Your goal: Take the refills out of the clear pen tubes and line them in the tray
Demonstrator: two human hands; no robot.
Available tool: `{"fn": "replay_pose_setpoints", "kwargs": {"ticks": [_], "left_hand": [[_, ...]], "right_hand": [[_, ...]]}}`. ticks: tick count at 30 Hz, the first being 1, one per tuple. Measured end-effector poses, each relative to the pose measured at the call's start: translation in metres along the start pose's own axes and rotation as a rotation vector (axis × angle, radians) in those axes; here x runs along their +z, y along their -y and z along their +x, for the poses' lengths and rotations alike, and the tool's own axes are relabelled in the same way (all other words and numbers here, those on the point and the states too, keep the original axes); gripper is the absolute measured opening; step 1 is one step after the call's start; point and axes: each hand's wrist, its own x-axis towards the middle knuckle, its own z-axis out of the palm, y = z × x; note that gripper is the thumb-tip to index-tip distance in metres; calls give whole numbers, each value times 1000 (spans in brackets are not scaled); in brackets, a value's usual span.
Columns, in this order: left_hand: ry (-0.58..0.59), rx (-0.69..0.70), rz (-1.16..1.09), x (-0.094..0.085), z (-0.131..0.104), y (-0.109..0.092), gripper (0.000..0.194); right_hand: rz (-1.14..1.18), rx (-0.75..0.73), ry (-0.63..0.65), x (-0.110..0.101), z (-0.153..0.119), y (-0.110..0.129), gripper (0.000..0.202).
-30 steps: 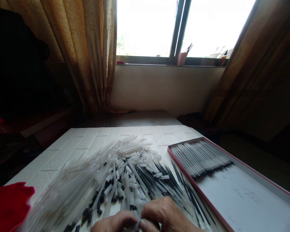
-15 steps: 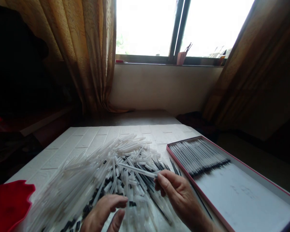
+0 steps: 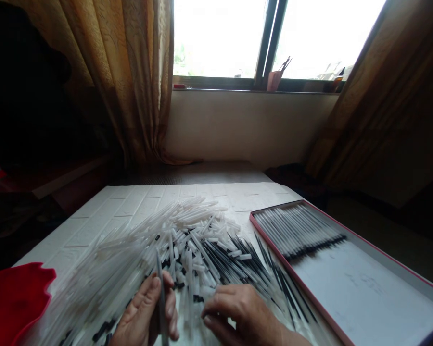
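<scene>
Upright in my left hand (image 3: 147, 310) is a slim translucent pen barrel (image 3: 161, 293), pinched between thumb and fingers. My right hand (image 3: 245, 310) hovers low over the near side of the pile, its fingers curled in towards the thumb; whatever may be between the fingertips is hidden. Between and beyond both hands spreads a heap of clear pen barrels (image 3: 104, 274), mixed with short white plastic pieces (image 3: 198, 269) and small black plugs (image 3: 103, 329). Thin dark pen refills (image 3: 225, 259) fan out behind my right hand.
To the right lies a shallow pink-edged box (image 3: 368, 274) with a row of pens (image 3: 299, 230) along its far end. A red scallop-edged thing (image 3: 18, 298) sits at the left on the white brick-patterned tabletop (image 3: 90, 216). Curtains and a window stand behind.
The pen barrel has passed from my right hand to my left, now held upright. My right hand has moved left and nearer, its fingers curling over the pile.
</scene>
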Motion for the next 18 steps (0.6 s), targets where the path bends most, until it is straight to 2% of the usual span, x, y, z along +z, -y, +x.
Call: {"fn": "replay_pose_setpoints", "kwargs": {"ticks": [3,6,9,12,14,18], "left_hand": [[52,-76,36,-10,8,5,49],[104,-118,115,-13,9,7,56],[117,-120,173,-9,5,7,60],[130,-128,177,-8,5,12,58],[149,-117,174,-9,7,17,57],[153,-94,213,-10,9,22,59]], "right_hand": [[-114,112,-60,-10,-1,-3,26],[-160,227,-111,-23,-1,-6,23],[-159,229,-81,-24,0,-5,20],[-240,142,-5,-9,0,-1,12],[-356,100,31,6,-2,0,18],[-543,93,37,26,-7,-3,12]]}}
